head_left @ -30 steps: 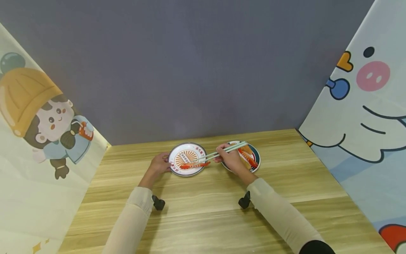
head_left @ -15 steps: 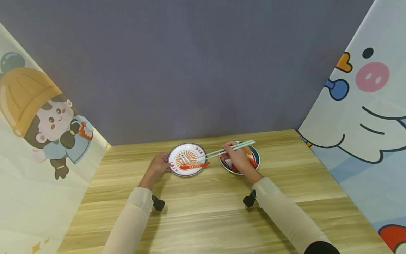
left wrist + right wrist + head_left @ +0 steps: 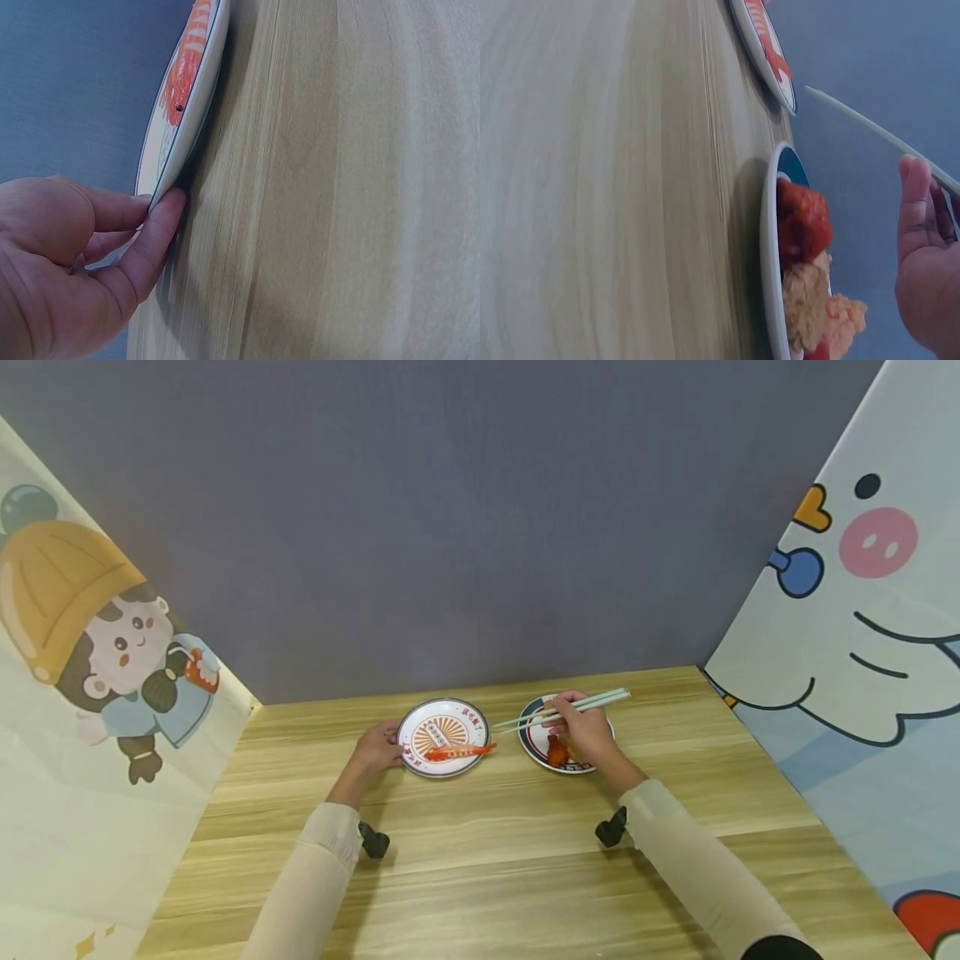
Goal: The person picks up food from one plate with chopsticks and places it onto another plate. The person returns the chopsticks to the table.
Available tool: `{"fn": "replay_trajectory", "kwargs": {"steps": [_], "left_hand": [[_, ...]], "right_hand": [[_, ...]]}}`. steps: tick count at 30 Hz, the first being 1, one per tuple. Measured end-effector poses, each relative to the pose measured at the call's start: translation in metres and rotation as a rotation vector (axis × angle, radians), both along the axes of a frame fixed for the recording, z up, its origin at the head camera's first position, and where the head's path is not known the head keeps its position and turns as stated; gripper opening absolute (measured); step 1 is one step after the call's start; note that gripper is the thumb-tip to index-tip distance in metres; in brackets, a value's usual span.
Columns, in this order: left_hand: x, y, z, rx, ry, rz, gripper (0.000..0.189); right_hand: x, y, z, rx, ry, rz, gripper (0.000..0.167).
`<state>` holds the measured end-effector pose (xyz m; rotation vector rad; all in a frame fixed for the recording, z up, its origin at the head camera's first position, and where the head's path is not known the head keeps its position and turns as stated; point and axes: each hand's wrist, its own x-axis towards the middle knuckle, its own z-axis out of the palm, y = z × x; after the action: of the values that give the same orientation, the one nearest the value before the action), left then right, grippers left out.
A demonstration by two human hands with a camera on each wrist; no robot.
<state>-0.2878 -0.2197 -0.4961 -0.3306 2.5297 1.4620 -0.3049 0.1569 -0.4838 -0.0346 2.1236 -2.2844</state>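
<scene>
At the left, a white plate (image 3: 474, 717) with a sunburst print carries a red-orange shrimp (image 3: 459, 752). My left hand (image 3: 375, 750) pinches its left rim, thumb above and a finger underneath. With my right hand (image 3: 588, 733) I grip a pair of pale green chopsticks (image 3: 615, 696) above the second plate (image 3: 529, 739). Their tips point left, between the plates, with nothing held in them. On that plate lie a glossy red-brown piece of food (image 3: 802, 221) and golden fried-looking pieces (image 3: 806, 300); my hand covers part of them in the head view.
Both plates stand on a wood-grain table (image 3: 465, 860), near its back edge. A grey panel (image 3: 465, 527) rises behind. Printed cartoon panels flank the table on the left (image 3: 75, 793) and right (image 3: 840, 677).
My right hand has moved right with the chopsticks, drawing their tips off the left plate. The shrimp stays on that plate, and my left hand has kept its place.
</scene>
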Motion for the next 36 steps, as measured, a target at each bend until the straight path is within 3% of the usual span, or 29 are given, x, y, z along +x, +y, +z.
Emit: {"fn": "replay_trajectory", "kwargs": {"steps": [7,14,24,36], "left_hand": [[0.001,0.000,0.001,0.011,-0.005,0.009,0.062],[0.000,0.000,0.001,-0.002,0.006,0.014,0.061],[0.000,-0.001,-0.002,-0.003,0.007,0.005,0.060],[0.001,0.000,-0.001,-0.012,0.006,0.001,0.059]], "right_hand": [[-0.003,0.021,-0.002,0.064,-0.004,-0.074,0.024],[-0.010,0.041,-0.001,0.061,-0.005,-0.142,0.023],[-0.014,0.051,0.000,0.011,0.051,-0.342,0.014],[-0.015,0.054,-0.002,-0.012,0.056,-0.432,0.014]]}}
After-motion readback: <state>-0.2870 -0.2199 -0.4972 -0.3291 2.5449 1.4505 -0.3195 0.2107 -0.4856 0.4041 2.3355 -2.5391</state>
